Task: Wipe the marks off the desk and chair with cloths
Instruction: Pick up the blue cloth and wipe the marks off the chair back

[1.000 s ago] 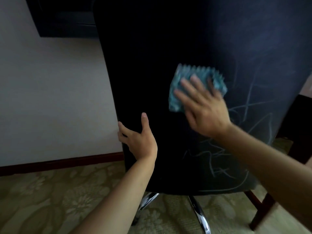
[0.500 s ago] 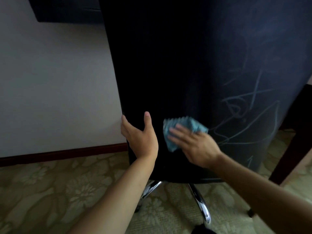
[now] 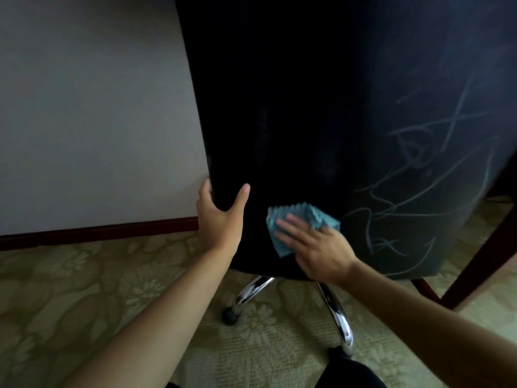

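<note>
The black back of an office chair fills the upper middle of the view. Pale scribbled marks cover its right lower part; the left part looks dark and plain. My left hand grips the chair back's left edge, thumb on the rear face. My right hand presses a folded teal cloth flat against the chair back near its bottom edge, just left of the marks.
Chrome chair legs with a black caster stand on patterned green carpet. A pale wall with a dark baseboard is at left. Dark wooden furniture legs stand at right.
My right hand swept the cloth from high on the chair back down to its lower edge. My left hand kept its hold on the left edge. The view tilted down.
</note>
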Available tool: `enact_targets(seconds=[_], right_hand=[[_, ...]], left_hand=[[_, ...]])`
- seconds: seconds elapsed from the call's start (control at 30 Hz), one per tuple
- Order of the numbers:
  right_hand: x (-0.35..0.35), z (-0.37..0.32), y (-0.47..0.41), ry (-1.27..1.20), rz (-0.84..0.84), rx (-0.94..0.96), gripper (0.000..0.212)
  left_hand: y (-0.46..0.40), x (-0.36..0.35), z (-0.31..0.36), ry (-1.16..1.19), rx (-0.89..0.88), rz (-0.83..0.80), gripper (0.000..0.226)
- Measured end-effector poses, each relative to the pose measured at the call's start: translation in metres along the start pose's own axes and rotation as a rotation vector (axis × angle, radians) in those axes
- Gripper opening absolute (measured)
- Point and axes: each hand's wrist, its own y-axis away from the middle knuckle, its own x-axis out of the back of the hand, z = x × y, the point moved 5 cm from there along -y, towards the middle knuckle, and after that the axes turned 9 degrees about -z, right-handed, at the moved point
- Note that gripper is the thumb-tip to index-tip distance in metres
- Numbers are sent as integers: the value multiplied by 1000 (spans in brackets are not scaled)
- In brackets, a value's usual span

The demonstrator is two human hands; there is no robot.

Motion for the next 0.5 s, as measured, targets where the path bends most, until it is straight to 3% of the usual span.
enact_targets(seconds=[0.13, 0.2, 0.3, 0.37, 0.43, 0.5], right_hand=[[40, 23, -46, 17, 205, -187, 58], [25, 7, -47, 31, 218, -163, 56], [-30, -48, -14, 67, 13, 93, 60], [-46, -65, -2, 3, -145, 112, 64], [-40, -61, -18, -81, -196, 96, 69], [-18, -48, -44, -73, -91, 47, 69]], left_hand=[[-4, 2, -7, -31, -26, 38, 83], [-3, 1, -9, -35, -28, 35, 82], [-2, 3, -13, -40, -30, -18, 79], [-5, 8, -14, -49, -46, -54, 75], [-10, 14, -11, -80, -67, -41, 70], [-12, 16, -9, -111, -75, -32, 64]])
